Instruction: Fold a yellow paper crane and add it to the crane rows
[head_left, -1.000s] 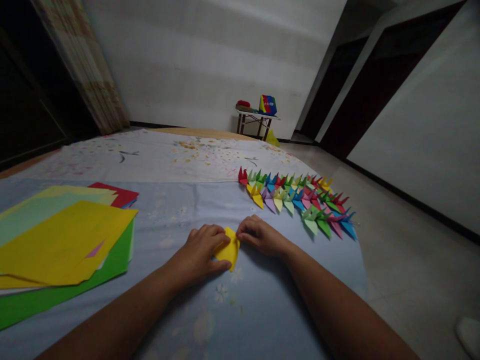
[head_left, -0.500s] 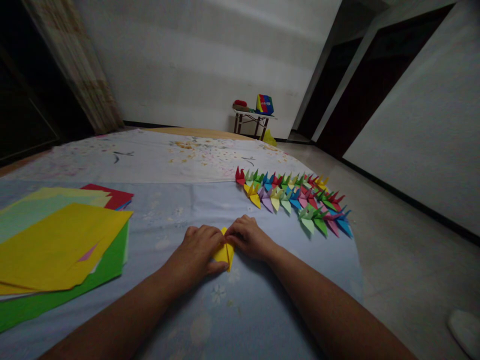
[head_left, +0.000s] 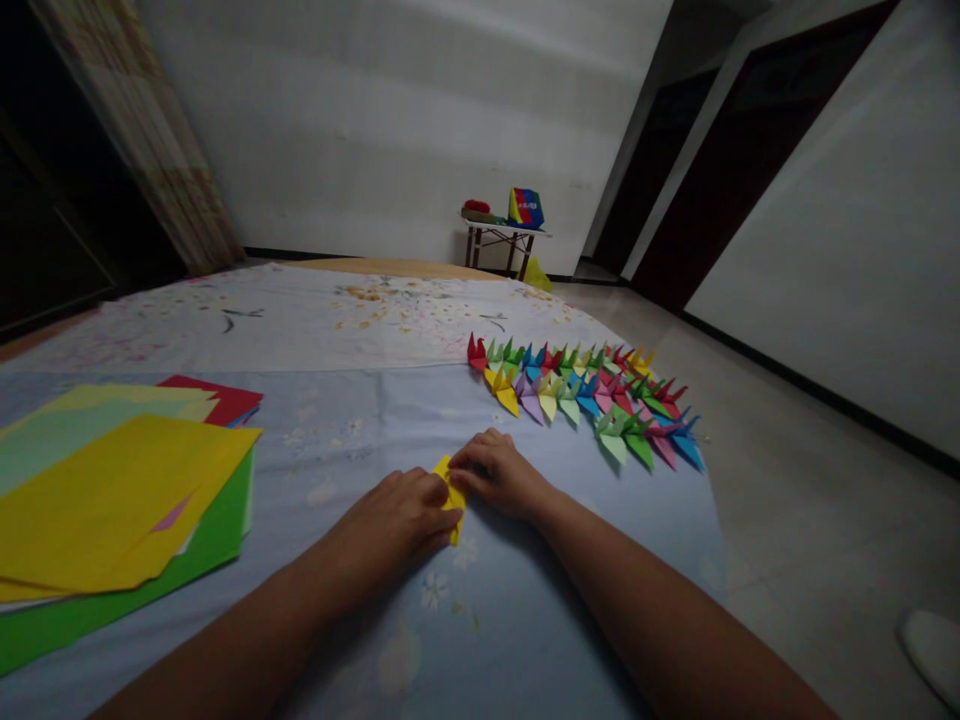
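Observation:
A small yellow paper piece (head_left: 450, 497), folded narrow, lies on the pale blue cloth (head_left: 360, 430) between my hands. My left hand (head_left: 394, 515) presses along its left side, with the fingers partly covering it. My right hand (head_left: 495, 475) pinches its upper part with the fingertips. To the right of my right hand, several rows of multicoloured origami cranes (head_left: 577, 400) stand on the cloth, not touching either hand. Left of my left hand lies a loose stack of coloured paper sheets (head_left: 120, 500), with yellow on top and green beneath.
A floral white sheet (head_left: 300, 320) spreads behind the blue cloth. Tiled floor (head_left: 810, 500) runs along the right side. A low table (head_left: 499, 232) holding a rainbow-coloured bag stands by the far wall. A white slipper (head_left: 934, 655) shows at the lower right.
The yellow paper has narrowed from a wider folded shape into a slim strip. My hands stay around it, and the view has drifted slightly left.

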